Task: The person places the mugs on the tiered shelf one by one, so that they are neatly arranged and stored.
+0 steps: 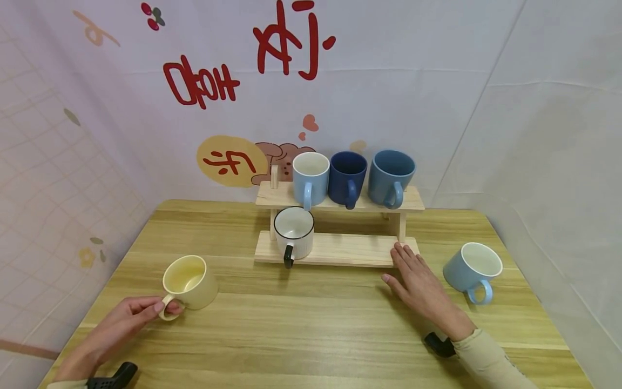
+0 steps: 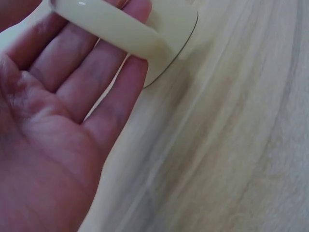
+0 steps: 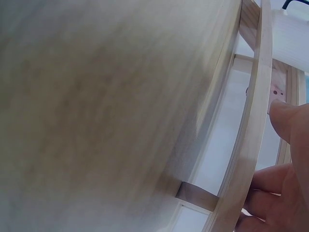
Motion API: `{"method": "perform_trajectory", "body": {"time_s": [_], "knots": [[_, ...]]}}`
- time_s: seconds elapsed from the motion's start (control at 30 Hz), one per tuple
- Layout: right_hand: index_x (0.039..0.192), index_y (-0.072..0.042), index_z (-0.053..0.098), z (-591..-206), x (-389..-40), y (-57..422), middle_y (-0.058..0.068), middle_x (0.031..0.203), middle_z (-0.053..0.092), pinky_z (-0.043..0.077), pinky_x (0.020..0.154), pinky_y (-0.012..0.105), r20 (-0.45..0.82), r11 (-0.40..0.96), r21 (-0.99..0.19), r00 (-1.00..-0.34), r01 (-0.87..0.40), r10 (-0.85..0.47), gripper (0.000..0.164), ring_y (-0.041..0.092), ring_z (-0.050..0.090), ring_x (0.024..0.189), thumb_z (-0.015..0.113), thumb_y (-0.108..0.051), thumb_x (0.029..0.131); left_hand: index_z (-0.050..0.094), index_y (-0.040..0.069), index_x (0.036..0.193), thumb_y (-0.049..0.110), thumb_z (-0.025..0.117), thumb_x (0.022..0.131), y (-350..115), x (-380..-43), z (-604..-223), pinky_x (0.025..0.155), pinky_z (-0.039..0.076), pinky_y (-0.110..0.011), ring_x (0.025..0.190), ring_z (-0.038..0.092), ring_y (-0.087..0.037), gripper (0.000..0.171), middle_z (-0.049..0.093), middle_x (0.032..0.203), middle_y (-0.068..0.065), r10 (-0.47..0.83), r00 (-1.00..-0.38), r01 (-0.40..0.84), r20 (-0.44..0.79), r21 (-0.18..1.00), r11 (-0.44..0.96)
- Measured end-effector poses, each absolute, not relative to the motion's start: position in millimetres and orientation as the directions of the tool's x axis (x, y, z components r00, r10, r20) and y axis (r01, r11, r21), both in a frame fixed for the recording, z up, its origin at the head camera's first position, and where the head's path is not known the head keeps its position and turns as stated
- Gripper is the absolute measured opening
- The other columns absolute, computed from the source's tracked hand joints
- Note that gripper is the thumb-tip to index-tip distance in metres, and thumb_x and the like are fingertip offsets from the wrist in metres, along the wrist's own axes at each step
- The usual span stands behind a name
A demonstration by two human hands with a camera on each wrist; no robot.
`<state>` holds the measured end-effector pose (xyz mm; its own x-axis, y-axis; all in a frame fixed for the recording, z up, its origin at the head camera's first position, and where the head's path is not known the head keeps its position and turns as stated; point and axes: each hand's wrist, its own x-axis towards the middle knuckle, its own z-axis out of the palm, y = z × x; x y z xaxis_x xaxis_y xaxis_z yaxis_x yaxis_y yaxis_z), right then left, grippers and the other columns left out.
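The left hand [image 1: 124,320] pinches; the right hand [image 1: 421,283] extends palm down, fingers straight.

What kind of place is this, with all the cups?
Probably a little indoor table corner, maybe set up for display: there's a wood-grain table, a wooden rack holding four mugs, and a creased white backdrop with red writing.

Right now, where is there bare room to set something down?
Free: tabletop between the yellow mug and right grip; lower shelf from the black-rimmed white mug to that grip. Crowded: upper shelf, middle to right, holding three mugs.
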<state>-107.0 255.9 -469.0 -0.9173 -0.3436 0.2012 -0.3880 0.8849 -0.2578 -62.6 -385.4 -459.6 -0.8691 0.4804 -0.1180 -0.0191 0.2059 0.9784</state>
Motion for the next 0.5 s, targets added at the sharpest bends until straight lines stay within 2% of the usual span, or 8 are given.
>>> {"method": "perform_trajectory", "body": {"time_s": [0.23, 0.5], "knots": [[0.151, 0.011, 0.042, -469.5, -107.5, 256.4, 0.028, 0.161, 0.035, 0.028, 0.117, 0.065, 0.204, 0.883, -0.26, -0.916, -0.39, -0.345, 0.072, 0.048, 0.031, 0.149, 0.065, -0.037, 0.103, 0.059, -0.017, 0.132, -0.002, 0.031, 0.112, -383.2, -66.4, -459.3, 0.1, 0.04, -0.011, 0.123, 0.063, -0.007, 0.037, 0.071, 0.123, -0.023, 0.604, -0.795, -0.015, -0.065, 0.996, 0.087], [0.15, 0.011, 0.044, -469.2, -107.6, 256.8, 0.029, 0.161, 0.035, 0.029, 0.116, 0.065, 0.213, 0.878, -0.266, -0.913, -0.398, -0.349, 0.071, 0.048, 0.032, 0.149, 0.065, -0.037, 0.103, 0.06, -0.018, 0.114, -0.006, 0.035, 0.11, -376.2, -63.4, -465.0, 0.093, 0.044, -0.015, 0.107, 0.067, -0.01, 0.028, 0.075, 0.1, -0.019, 0.517, -0.856, 0.096, 0.003, 0.984, 0.153]]}}
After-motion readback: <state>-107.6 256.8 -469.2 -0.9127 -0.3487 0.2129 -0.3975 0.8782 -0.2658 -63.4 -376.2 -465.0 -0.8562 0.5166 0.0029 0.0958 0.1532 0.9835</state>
